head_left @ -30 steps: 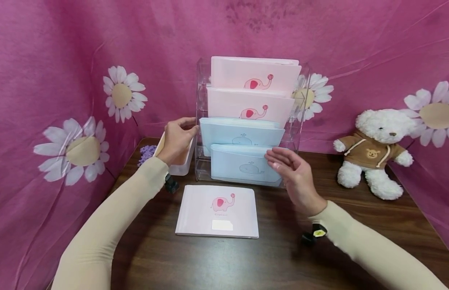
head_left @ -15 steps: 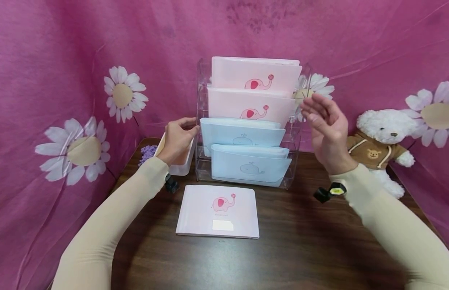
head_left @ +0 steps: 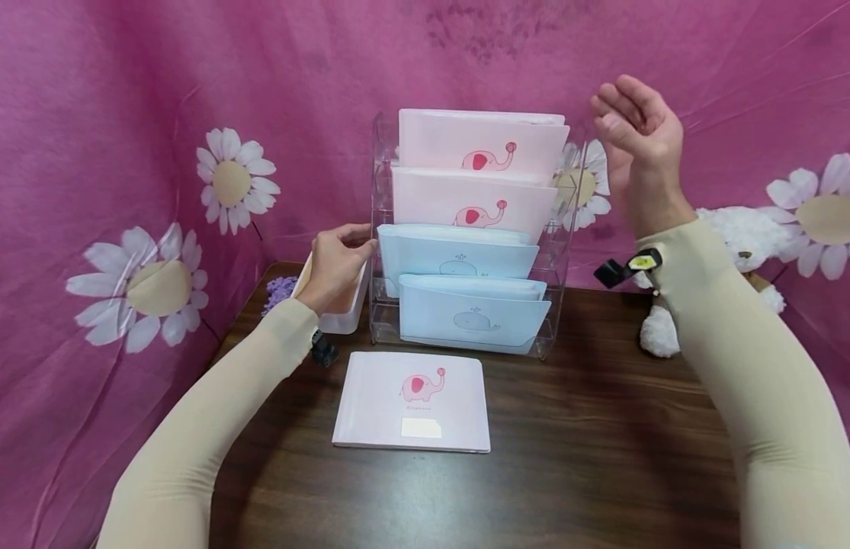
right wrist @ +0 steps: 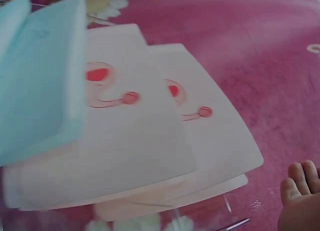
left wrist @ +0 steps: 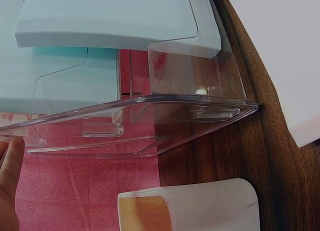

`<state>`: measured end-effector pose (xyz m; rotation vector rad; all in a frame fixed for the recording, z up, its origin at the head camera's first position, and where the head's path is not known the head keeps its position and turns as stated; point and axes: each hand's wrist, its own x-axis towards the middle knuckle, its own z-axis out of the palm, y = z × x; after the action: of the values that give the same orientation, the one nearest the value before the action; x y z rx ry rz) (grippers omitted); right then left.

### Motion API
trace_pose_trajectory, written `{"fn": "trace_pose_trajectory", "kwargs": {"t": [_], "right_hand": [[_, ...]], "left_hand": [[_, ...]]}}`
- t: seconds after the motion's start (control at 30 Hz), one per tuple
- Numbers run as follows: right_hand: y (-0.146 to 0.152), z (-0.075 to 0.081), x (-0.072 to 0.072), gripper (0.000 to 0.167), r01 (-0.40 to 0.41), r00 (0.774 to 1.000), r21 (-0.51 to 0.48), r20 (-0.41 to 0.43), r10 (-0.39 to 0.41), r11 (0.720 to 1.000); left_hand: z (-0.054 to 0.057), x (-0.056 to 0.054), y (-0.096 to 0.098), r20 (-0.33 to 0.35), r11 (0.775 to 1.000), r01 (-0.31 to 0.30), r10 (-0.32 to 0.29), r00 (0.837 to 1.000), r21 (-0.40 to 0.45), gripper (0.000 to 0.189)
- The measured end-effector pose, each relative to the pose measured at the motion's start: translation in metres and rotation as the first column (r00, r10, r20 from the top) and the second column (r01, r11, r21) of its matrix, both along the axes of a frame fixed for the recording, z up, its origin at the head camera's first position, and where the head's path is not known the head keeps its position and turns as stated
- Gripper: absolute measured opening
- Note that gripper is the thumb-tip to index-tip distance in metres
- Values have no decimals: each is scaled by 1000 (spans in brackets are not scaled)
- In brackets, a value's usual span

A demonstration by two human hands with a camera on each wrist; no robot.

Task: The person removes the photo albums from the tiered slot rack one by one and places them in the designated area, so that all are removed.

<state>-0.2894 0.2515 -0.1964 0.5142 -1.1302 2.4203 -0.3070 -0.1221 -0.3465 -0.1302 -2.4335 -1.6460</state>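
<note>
A clear acrylic rack (head_left: 562,267) stands on the table with folders in stepped tiers. Two pink elephant folders (head_left: 534,145) fill the upper tiers, and two pale blue whale folders (head_left: 425,313) sit in the lower ones. My left hand (head_left: 334,263) holds the rack's left side edge; in the left wrist view only part of its fingers (left wrist: 11,166) shows. My right hand (head_left: 644,145) is raised in the air right of the rack's top, fingers loosely bent and holding nothing. Flat before the rack lies another pink elephant folder (head_left: 376,404).
Left of the rack, partly behind my left hand, stands a white bin (head_left: 345,316) with a tan inside. Purple flowers (head_left: 279,291) lie beside it. A white teddy bear (head_left: 661,332) sits at the right, partly covered by my right arm. Pink daisy-printed cloth (head_left: 315,91) hangs behind.
My right hand has left the front blue folder's right end and risen up and to the right, now partly hiding the teddy bear. The left hand stays on the rack.
</note>
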Motion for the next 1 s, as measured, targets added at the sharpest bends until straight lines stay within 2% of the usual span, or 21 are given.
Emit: {"fn": "trace_pose_trajectory", "kwargs": {"t": [0.23, 0.4, 0.63, 0.8, 1.0], "right_hand": [[-5, 13, -22, 60, 35, 999, 123, -6, -35, 992], [-4, 17, -32, 64, 51, 998, 162, 41, -58, 986], [-7, 19, -46, 68, -23, 993, 165, 117, 4, 986], [-15, 13, -53, 72, -77, 988, 153, 145, 55, 985], [-18, 6, -58, 70, -69, 985, 111, 167, 49, 991]], "left_hand": [[-1, 0, 0, -4, 1000, 3, -3, 1000, 3, 36], [-2, -1, -1, 5, 1000, 7, -7, 1000, 1, 37], [0, 0, -1, -5, 1000, 3, -3, 1000, -10, 37], [0, 1, -2, 2, 1000, -5, 5, 1000, -7, 37], [0, 1, -3, 2, 1000, 0, 0, 1000, -10, 37]]}}
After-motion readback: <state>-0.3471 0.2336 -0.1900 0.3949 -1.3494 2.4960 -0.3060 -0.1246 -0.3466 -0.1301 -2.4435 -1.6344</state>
